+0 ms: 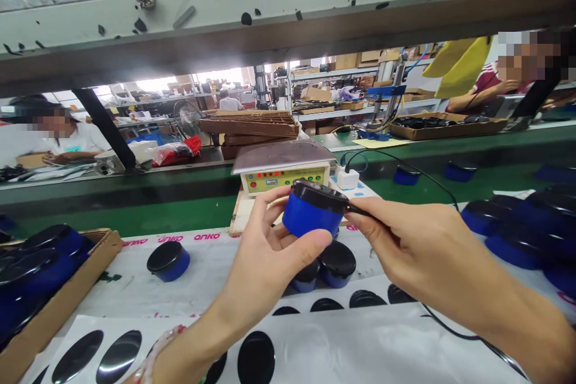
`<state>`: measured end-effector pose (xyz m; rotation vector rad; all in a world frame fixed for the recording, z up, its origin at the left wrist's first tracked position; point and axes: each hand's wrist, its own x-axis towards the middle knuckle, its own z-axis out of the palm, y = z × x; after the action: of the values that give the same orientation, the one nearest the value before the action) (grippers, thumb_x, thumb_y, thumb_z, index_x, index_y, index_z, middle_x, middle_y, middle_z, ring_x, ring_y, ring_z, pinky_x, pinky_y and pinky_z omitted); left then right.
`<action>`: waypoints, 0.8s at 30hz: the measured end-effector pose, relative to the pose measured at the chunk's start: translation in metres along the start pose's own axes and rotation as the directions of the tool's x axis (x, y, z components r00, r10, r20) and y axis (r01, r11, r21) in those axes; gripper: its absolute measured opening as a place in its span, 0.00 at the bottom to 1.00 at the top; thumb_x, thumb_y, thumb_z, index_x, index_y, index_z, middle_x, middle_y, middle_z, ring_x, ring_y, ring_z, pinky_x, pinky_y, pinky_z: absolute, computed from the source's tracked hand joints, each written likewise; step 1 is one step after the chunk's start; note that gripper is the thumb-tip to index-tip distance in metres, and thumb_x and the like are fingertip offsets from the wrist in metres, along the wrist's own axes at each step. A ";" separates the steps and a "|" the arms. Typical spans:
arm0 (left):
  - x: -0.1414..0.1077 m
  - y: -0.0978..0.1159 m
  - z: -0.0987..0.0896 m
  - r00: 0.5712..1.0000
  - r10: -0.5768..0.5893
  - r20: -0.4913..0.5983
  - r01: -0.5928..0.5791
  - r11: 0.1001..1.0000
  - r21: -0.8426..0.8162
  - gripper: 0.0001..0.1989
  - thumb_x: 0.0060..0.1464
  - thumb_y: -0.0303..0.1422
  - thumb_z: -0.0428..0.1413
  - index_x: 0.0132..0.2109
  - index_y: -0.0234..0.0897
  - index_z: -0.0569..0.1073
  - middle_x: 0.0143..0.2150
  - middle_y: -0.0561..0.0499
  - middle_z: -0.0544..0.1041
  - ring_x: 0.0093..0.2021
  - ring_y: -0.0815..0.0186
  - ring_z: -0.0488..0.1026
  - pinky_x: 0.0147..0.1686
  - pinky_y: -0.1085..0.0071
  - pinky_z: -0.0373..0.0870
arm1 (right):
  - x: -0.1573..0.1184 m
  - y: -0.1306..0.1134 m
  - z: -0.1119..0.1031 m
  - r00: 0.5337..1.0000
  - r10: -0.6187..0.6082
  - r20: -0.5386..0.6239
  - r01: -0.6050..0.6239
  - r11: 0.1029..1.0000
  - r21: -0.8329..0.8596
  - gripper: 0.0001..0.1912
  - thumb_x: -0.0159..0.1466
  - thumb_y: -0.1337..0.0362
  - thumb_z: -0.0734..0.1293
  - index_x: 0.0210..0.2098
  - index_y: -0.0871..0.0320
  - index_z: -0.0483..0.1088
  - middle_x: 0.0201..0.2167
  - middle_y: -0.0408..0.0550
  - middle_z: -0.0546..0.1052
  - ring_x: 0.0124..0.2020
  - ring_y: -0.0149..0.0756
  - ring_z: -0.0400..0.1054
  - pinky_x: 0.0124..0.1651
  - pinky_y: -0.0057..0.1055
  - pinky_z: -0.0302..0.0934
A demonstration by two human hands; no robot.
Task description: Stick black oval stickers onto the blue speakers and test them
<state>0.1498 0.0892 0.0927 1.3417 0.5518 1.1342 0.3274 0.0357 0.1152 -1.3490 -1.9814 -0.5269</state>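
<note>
My left hand (274,264) is wrapped round a blue round device with a black top (312,213), held tilted above the table. Between the fingertips of my right hand (409,234) is a slim black cable plug (357,209), its tip at the device's right side. Whether the plug sits inside the device I cannot tell. Beneath my hands stand two more black-topped blue devices (337,264), and another one (168,261) is to the left. Sheets with black oval stickers (255,357) lie nearest to me.
A control box with lit buttons (288,179) stands behind the device, beside a white power adapter (347,179). A cardboard box (67,294) of blue devices is at left; several more (517,234) are piled at right. Beyond runs a green conveyor belt (189,213). A shelf beam (270,24) crosses above.
</note>
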 end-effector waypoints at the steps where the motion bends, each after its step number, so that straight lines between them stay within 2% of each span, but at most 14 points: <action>1: 0.000 0.002 0.000 1.000 0.030 0.003 -0.030 0.999 0.013 0.26 0.47 0.32 0.66 0.52 0.44 0.66 0.51 0.51 0.74 0.45 0.67 0.76 0.43 0.76 0.73 | 0.000 0.000 0.000 1.000 0.004 -0.010 -0.004 1.000 -0.006 0.10 0.64 0.70 0.58 0.34 0.60 0.72 0.15 0.37 0.66 0.12 0.30 0.53 0.17 0.29 0.48; 6: -0.003 0.014 -0.002 0.992 0.025 0.120 -0.024 1.000 -0.006 0.27 0.51 0.25 0.63 0.57 0.44 0.67 0.51 0.53 0.77 0.49 0.68 0.75 0.48 0.79 0.73 | 0.001 0.003 -0.002 0.999 0.005 -0.051 -0.004 1.000 0.006 0.10 0.64 0.70 0.59 0.29 0.59 0.69 0.14 0.36 0.64 0.13 0.28 0.51 0.18 0.28 0.48; 10: -0.008 0.020 0.000 0.989 -0.010 0.145 0.017 0.999 -0.047 0.28 0.52 0.21 0.61 0.58 0.45 0.67 0.51 0.55 0.77 0.47 0.70 0.76 0.47 0.82 0.73 | 0.000 0.005 -0.007 0.998 0.029 -0.056 -0.027 0.999 0.025 0.10 0.64 0.70 0.59 0.28 0.58 0.68 0.14 0.37 0.66 0.12 0.27 0.52 0.17 0.28 0.47; 15: -0.011 0.022 0.000 0.989 -0.031 0.146 0.037 0.999 -0.039 0.28 0.53 0.21 0.60 0.58 0.45 0.66 0.50 0.56 0.77 0.47 0.72 0.77 0.44 0.84 0.73 | -0.002 0.003 -0.010 0.999 0.035 -0.041 -0.034 0.999 0.041 0.09 0.64 0.69 0.59 0.28 0.57 0.66 0.14 0.36 0.64 0.13 0.27 0.50 0.18 0.28 0.46; 19: -0.011 0.021 -0.003 0.986 0.022 0.166 -0.026 0.999 0.024 0.24 0.57 0.27 0.58 0.59 0.46 0.66 0.55 0.53 0.74 0.54 0.67 0.72 0.51 0.79 0.71 | -0.001 0.002 -0.011 0.998 0.059 -0.023 -0.057 0.996 0.066 0.08 0.64 0.69 0.60 0.29 0.56 0.66 0.16 0.37 0.66 0.13 0.27 0.49 0.18 0.28 0.46; 21: -0.010 0.018 -0.005 0.989 0.053 0.141 -0.064 0.995 0.074 0.19 0.60 0.35 0.55 0.58 0.45 0.66 0.58 0.51 0.71 0.57 0.63 0.69 0.53 0.72 0.71 | 0.000 0.002 -0.011 0.995 0.085 0.051 -0.091 0.986 0.142 0.07 0.65 0.67 0.60 0.32 0.56 0.68 0.18 0.38 0.69 0.15 0.27 0.54 0.20 0.28 0.48; 23: -0.008 0.013 -0.007 0.987 0.122 0.107 -0.142 0.969 0.204 0.19 0.59 0.41 0.55 0.57 0.46 0.66 0.57 0.49 0.70 0.56 0.60 0.69 0.52 0.67 0.72 | 0.002 0.004 -0.006 0.970 0.088 0.228 -0.153 0.947 0.283 0.07 0.66 0.64 0.60 0.35 0.55 0.69 0.22 0.39 0.72 0.20 0.29 0.61 0.22 0.26 0.53; 24: -0.007 0.011 -0.009 0.976 0.191 0.102 -0.214 0.923 0.320 0.22 0.57 0.43 0.57 0.57 0.47 0.65 0.57 0.48 0.69 0.56 0.58 0.69 0.52 0.65 0.72 | 0.003 0.006 -0.003 0.945 0.071 0.319 -0.190 0.914 0.359 0.07 0.66 0.62 0.61 0.36 0.54 0.69 0.25 0.40 0.73 0.23 0.30 0.64 0.24 0.25 0.55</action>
<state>0.1363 0.0857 0.0988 1.7543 0.5796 1.1924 0.3331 0.0384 0.1194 -1.3525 -2.0711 0.1445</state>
